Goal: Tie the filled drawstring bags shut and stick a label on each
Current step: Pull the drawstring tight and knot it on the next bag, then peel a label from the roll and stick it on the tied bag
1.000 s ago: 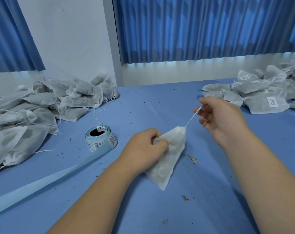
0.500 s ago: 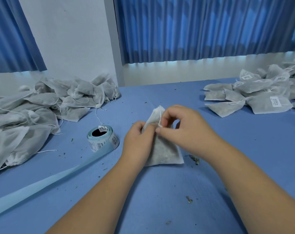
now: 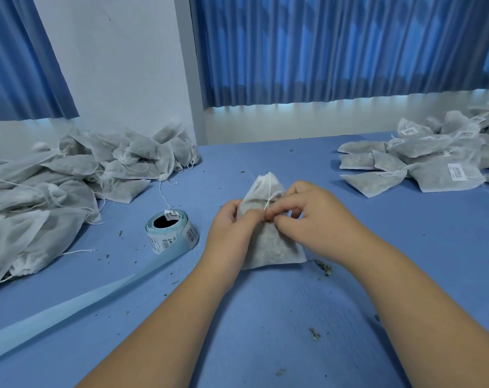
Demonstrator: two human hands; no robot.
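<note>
Tying step, knot looked half done imo. Your left hand (image 3: 232, 225) gripped bag (image 3: 268, 247) in middle of tabletop (image 3: 265, 317); right hand (image 3: 313, 214) pinched drawstring (image 3: 269, 191). No label yet. Next needed firm pull, then sticker off label roll (image 3: 172, 231) toward left edge.

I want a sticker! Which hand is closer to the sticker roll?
Left. The left hand is just to the right of the sticker roll, holding the bag. The right hand is farther away, on the bag's other side, pinching the string.

Label roll (image 3: 172, 233), labelled bags (image 3: 444, 175): barcodes visible, print unreadable.
</note>
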